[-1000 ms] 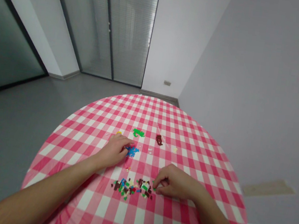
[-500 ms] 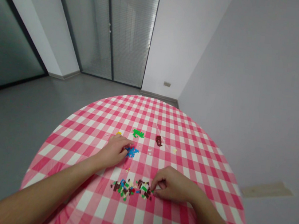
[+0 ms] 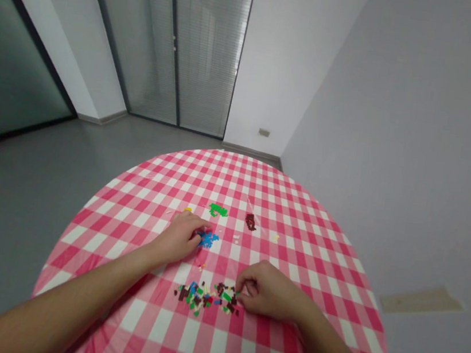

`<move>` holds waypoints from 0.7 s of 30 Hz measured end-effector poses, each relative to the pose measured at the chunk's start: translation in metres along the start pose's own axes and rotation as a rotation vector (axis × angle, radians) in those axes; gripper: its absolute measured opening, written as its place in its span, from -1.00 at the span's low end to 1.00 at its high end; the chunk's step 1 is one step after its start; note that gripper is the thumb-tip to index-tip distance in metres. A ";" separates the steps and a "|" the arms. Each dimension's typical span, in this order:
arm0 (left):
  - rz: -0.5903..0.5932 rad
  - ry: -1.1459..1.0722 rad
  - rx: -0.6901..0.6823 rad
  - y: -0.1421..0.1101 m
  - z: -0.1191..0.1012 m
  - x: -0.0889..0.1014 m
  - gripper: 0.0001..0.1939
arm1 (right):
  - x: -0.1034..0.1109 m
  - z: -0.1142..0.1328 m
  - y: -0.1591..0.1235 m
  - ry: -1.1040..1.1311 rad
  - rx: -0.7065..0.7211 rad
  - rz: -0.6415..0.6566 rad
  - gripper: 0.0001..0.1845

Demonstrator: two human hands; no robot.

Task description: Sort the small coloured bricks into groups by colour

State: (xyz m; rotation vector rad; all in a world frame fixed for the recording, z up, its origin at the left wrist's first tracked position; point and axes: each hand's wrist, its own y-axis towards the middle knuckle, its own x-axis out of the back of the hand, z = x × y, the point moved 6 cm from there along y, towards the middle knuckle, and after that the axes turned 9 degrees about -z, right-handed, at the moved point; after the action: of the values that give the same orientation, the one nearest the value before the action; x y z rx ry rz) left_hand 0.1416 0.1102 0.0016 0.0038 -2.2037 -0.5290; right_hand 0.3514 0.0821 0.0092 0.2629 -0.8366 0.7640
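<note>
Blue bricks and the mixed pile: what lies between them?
In the head view, a few tiny bricks lie on the tablecloth between the blue bricks and the mixed pile.

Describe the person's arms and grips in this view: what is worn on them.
The left grip and right grip are bare hands without gloves. The left forearm and right forearm are bare too, with no sleeves in view. No watch, band or cable shows on either wrist. Small rings would be hard to tell from here.
</note>
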 end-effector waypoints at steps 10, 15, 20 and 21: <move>-0.022 -0.016 -0.016 0.000 -0.002 0.000 -0.62 | 0.012 -0.014 0.008 0.036 -0.031 -0.245 -0.85; -0.036 -0.024 -0.009 -0.001 0.001 -0.001 -0.61 | 0.007 -0.018 0.015 -0.022 -0.067 -0.322 -0.85; -0.025 -0.019 -0.022 -0.002 0.001 -0.004 -0.61 | 0.003 -0.010 0.024 -0.129 -0.070 -0.360 -0.84; -0.024 -0.019 -0.031 -0.002 0.000 -0.004 -0.62 | 0.003 -0.009 0.026 -0.133 -0.079 -0.353 -0.83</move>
State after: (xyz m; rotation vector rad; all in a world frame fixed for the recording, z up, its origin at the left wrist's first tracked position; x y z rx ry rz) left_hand 0.1437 0.1092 -0.0022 0.0086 -2.2159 -0.5779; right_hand 0.3397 0.1059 0.0035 0.3817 -0.9135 0.3856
